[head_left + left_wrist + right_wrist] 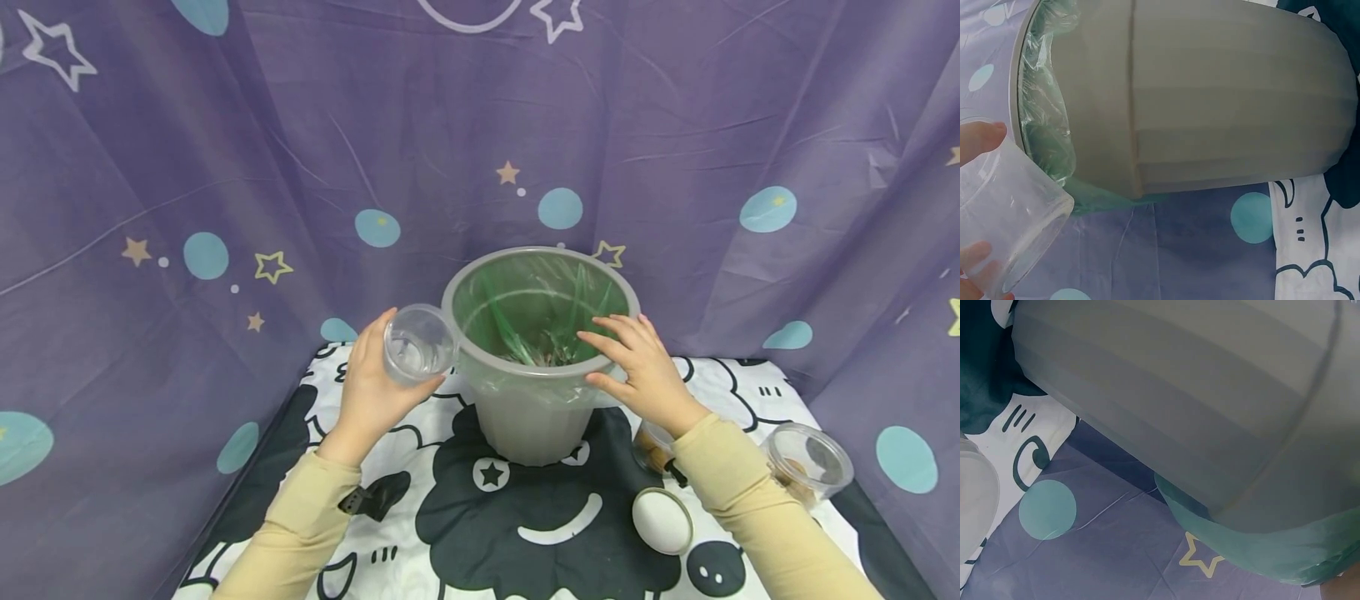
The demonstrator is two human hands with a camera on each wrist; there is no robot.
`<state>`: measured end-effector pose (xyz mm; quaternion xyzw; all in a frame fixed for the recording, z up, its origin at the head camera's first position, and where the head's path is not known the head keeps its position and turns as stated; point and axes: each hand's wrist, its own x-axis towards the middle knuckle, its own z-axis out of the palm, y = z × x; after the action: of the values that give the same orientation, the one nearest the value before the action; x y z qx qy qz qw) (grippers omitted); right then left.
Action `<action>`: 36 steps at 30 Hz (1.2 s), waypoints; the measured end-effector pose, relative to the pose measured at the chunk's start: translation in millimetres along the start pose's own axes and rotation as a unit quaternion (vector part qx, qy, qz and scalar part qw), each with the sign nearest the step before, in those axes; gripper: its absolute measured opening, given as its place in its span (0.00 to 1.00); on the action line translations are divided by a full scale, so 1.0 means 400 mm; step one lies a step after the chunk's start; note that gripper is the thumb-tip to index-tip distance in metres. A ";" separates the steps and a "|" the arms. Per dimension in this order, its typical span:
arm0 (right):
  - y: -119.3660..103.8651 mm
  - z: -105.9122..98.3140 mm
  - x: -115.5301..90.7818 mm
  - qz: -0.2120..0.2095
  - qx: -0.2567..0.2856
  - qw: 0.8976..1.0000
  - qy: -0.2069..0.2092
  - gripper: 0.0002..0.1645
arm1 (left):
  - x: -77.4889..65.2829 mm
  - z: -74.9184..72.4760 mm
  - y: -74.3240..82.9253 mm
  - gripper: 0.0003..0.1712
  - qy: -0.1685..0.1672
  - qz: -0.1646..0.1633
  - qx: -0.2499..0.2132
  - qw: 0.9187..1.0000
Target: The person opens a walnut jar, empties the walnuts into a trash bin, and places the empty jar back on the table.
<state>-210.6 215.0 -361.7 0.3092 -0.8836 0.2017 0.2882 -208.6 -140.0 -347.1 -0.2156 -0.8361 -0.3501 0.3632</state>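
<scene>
My left hand [369,396] grips a clear plastic cup [420,343] at the left side of a grey trash bin [532,421]. The cup overlaps the bin's rim in the head view, and the left wrist view shows its see-through wall [1016,206] between thumb and fingers. A green plastic liner [487,312] lines the bin and folds over its edge, with some crumpled or loose bits at the bottom. Over the right part of the rim, my right hand [647,367] has its fingers spread, holding nothing. Only a bit of that hand appears in the right wrist view.
Behind my right forearm stands a clear jar with tan contents [651,450]. A second clear jar [810,465] is further right, and a round white lid [663,521] lies before them. A sheep-print cloth [465,500] covers the table; a purple curtain [450,167] hangs behind.
</scene>
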 end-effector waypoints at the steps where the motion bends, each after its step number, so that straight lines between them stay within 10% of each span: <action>1: 0.000 0.000 0.000 0.001 0.000 1.000 0.000 0.41 | -0.003 -0.002 0.000 0.57 -0.001 -0.003 -0.001 1.000; 36: -0.003 0.001 -0.002 0.001 -0.001 1.000 0.000 0.39 | -0.156 0.018 -0.115 0.59 -0.050 -0.113 0.031 0.992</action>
<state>-209.3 214.3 -362.4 0.3080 -0.8842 0.2008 0.2882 -199.8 -171.7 -417.7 -0.1260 -0.8827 -0.3518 0.2850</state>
